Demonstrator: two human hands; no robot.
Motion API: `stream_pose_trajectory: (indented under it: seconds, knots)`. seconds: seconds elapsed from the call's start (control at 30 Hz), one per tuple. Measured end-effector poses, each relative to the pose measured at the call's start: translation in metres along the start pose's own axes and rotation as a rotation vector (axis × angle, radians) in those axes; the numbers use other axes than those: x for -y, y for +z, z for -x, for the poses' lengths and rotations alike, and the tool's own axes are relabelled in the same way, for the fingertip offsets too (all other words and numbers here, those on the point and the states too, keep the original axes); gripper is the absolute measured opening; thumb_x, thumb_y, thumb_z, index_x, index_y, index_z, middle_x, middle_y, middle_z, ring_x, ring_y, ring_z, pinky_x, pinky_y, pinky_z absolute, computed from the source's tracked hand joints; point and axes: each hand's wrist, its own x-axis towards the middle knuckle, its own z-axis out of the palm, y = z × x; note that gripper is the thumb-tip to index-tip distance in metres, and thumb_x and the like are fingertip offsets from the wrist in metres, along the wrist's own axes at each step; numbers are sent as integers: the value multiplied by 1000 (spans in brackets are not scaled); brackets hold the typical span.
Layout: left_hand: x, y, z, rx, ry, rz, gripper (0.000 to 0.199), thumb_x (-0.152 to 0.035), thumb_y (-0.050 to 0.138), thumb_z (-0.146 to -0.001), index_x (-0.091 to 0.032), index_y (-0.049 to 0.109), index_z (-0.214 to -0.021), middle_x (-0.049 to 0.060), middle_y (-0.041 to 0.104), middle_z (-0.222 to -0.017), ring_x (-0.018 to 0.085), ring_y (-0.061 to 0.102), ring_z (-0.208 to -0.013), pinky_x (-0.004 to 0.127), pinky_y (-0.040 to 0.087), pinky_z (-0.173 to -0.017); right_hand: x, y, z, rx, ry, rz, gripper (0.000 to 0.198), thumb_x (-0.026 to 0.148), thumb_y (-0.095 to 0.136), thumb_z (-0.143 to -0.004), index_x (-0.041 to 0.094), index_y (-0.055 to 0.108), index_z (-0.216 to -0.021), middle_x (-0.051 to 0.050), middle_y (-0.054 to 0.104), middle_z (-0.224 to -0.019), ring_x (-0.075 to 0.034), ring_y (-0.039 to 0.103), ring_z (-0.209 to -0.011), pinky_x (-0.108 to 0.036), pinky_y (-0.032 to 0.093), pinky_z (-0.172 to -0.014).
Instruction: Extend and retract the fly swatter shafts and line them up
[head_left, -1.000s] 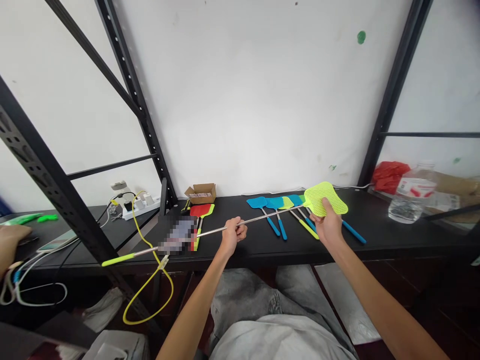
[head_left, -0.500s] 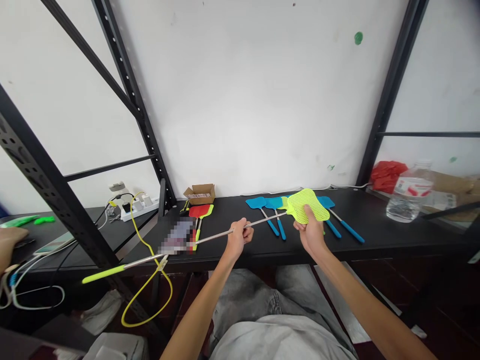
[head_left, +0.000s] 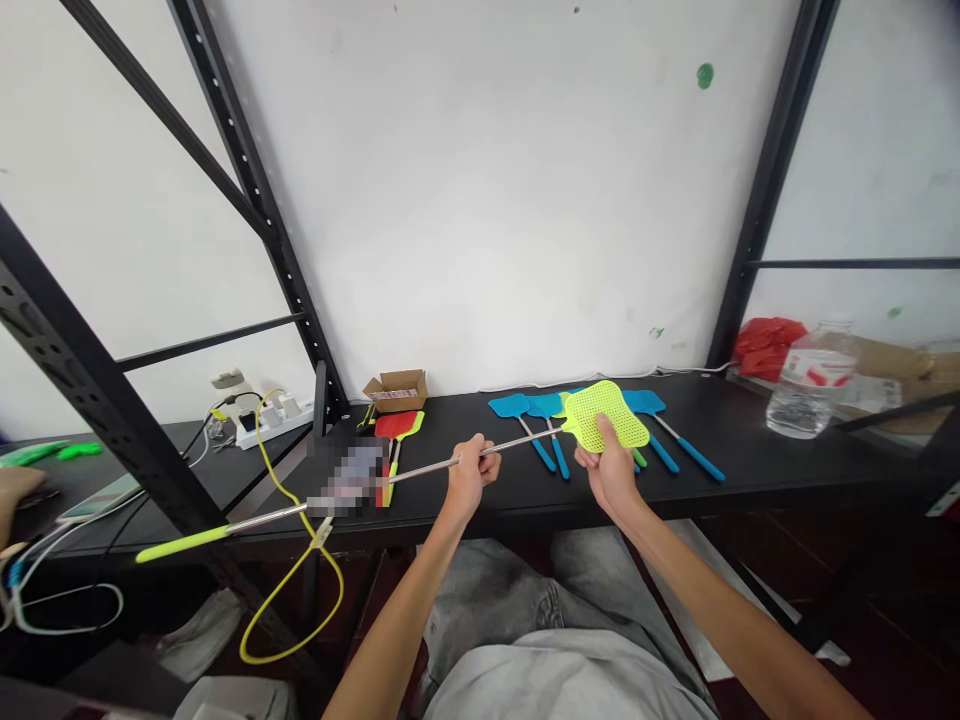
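Note:
A yellow-green fly swatter (head_left: 609,412) with a long, extended metal rod lies across both my hands above the table edge. My left hand (head_left: 472,474) is closed around the middle of the rod. At the mesh head, my right hand (head_left: 611,468) grips with the thumb on top and the fingers underneath. The swatter's grip end points to the far left. Behind the mesh head lie several blue fly swatters (head_left: 512,405), partly covered by it. To the left of my left hand rests a red fly swatter (head_left: 395,425) with a yellow-green one under it.
A small open cardboard box (head_left: 396,390) stands by the wall. A pixelated patch hides part of the table. A yellow cable (head_left: 341,590) loops over the front edge near a power strip (head_left: 274,425). On the right stands a water bottle (head_left: 810,385). Black rack posts (head_left: 772,190) flank the table.
The swatter and both hands have shifted slightly left in view, with the grip end farther left. The whole view has moved a little too. Both hands keep their hold.

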Motion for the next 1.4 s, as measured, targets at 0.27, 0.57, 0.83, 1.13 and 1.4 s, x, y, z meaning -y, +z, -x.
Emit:
stream_pose_trajectory:
  seconds: [0.27,0.57,0.83,1.13,1.4]
  knots:
    - [3,12,6,74,-34,-86,51,-51,38,-91,-22,27,-51,-6,22,-40,6,18,-38,25,10,-45,9,-3,-4,118,49,12,44,58,63,-84,22,49,-65,8,27,-43,-8,24,-41,-27,26,-44]
    - [4,25,12,128,-110,-123,53,-54,38,-92,-21,31,-52,-5,27,-41,7,23,-39,26,14,-44,12,0,-4,243,112,-5,37,54,66,-83,17,69,-82,7,32,-46,-8,26,-44,-25,29,-44]
    - [-2,6,3,-79,5,17,51,-51,44,-91,-20,32,-52,-7,24,-40,6,20,-37,23,14,-42,36,-21,-32,48,49,-201,26,41,66,-84,17,64,-75,7,36,-49,-7,32,-45,-21,34,-45]
    - [-30,-25,-3,-306,119,147,52,-52,48,-87,-20,32,-50,-7,21,-44,5,19,-37,22,14,-41,55,-39,-51,-66,25,-202,27,32,47,-93,18,60,-74,5,34,-50,-9,31,-45,-20,35,-43]
    - [-48,-47,-6,-383,193,275,47,-48,47,-87,-20,34,-51,-7,21,-44,5,19,-35,21,19,-40,79,-57,-68,14,35,-37,30,37,47,-94,16,65,-83,3,38,-54,-10,35,-48,-22,36,-45]
